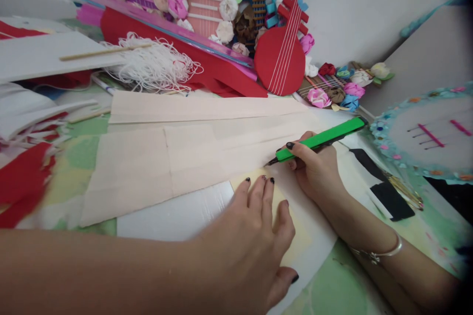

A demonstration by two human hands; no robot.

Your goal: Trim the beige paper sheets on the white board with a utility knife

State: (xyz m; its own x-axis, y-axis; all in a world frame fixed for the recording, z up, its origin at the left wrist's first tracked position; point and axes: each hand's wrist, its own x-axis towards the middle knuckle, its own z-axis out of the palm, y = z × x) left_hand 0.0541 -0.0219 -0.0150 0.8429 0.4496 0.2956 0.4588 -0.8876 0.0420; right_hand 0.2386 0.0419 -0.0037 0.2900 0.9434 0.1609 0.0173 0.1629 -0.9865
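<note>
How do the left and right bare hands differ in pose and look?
The left hand lies palm down with fingers extended; the right hand is curled around a long green tool. The right hand has a thin silver bracelet below it; none shows by the left hand. Both hands have dark-painted nails.

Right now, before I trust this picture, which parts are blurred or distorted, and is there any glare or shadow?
Head view: the upper right corner is dark; the red scraps at the left edge look smeared. Head view: faint glare streaks show on the white sheet near the left hand; shadows are soft; objects at the edges seem stretched.
</note>
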